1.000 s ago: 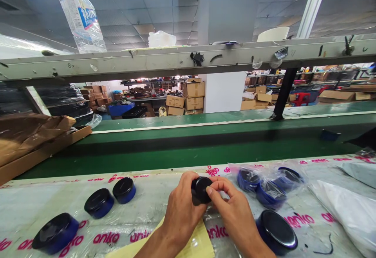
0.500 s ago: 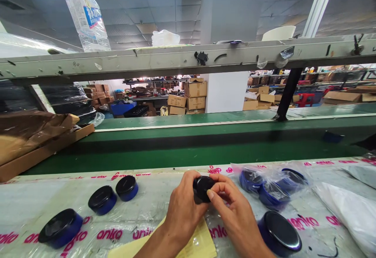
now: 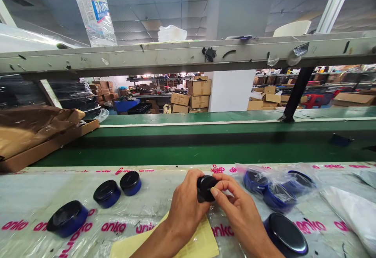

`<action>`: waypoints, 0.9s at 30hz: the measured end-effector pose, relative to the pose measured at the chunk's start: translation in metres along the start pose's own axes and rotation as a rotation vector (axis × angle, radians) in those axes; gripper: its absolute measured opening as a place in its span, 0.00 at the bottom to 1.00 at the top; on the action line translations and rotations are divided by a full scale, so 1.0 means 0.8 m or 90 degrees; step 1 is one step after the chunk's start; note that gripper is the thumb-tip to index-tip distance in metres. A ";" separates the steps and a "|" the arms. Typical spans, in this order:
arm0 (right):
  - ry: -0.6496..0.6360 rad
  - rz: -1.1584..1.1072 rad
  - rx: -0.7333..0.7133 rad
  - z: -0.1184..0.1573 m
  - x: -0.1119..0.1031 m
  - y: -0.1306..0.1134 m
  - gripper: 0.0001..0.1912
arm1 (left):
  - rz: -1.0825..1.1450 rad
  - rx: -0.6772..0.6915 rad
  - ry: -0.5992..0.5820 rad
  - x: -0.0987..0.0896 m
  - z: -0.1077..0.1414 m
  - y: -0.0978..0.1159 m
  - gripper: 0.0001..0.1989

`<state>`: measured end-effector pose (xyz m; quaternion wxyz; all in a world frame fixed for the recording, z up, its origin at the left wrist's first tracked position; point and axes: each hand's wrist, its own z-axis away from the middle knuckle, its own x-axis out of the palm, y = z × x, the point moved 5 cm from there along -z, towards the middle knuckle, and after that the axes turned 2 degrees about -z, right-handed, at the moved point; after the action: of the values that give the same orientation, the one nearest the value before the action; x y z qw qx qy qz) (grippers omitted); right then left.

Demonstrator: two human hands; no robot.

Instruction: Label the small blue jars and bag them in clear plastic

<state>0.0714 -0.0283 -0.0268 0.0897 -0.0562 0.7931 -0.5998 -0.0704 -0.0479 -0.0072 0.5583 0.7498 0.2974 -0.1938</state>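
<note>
My left hand [image 3: 188,197] is wrapped round the side of a small black round part [image 3: 206,188], which looks like a lid or cap, holding it tilted above the table. My right hand [image 3: 235,201] pinches at its right edge, the thumb tip against the black face; anything tiny between those fingertips is hidden. Beneath my hands lies a yellow paper sheet [image 3: 202,242]. To the left, three round black-topped blue containers [image 3: 107,193] stand on the plastic-covered table. A larger one [image 3: 286,234] sits beside my right wrist.
Several blue and black round pieces [image 3: 279,195] lie in a clear plastic bag at the right, near a white bag [image 3: 352,211]. A green conveyor belt [image 3: 176,152] runs behind the table. Over it spans a shelf beam [image 3: 164,56] bearing a water bottle [image 3: 95,15]. An open carton [image 3: 49,144] sits at left.
The whole view has shifted slightly, so things appear a little further right. Both hands keep nearly the same grip on the black round part.
</note>
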 end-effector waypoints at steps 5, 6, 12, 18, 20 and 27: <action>0.021 0.002 -0.003 0.000 -0.002 -0.001 0.16 | -0.003 0.004 0.000 0.000 0.000 0.001 0.16; 0.024 0.003 -0.004 0.000 -0.002 -0.002 0.16 | -0.007 0.005 0.002 0.001 0.000 0.001 0.16; 0.028 0.009 -0.009 -0.001 -0.004 -0.001 0.15 | -0.004 0.023 0.005 0.003 0.000 -0.001 0.17; 0.029 0.007 -0.007 0.000 -0.004 0.001 0.14 | -0.003 0.008 0.000 0.001 0.001 0.001 0.17; 0.033 0.006 -0.006 -0.001 -0.004 0.000 0.15 | -0.006 0.006 0.000 0.001 0.001 0.003 0.17; 0.051 0.015 -0.001 -0.002 -0.005 0.002 0.14 | -0.005 0.016 0.004 0.003 0.000 0.004 0.17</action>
<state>0.0749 -0.0258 -0.0278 0.0646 -0.0229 0.7972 -0.5998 -0.0668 -0.0481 -0.0066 0.5472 0.7560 0.2997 -0.1978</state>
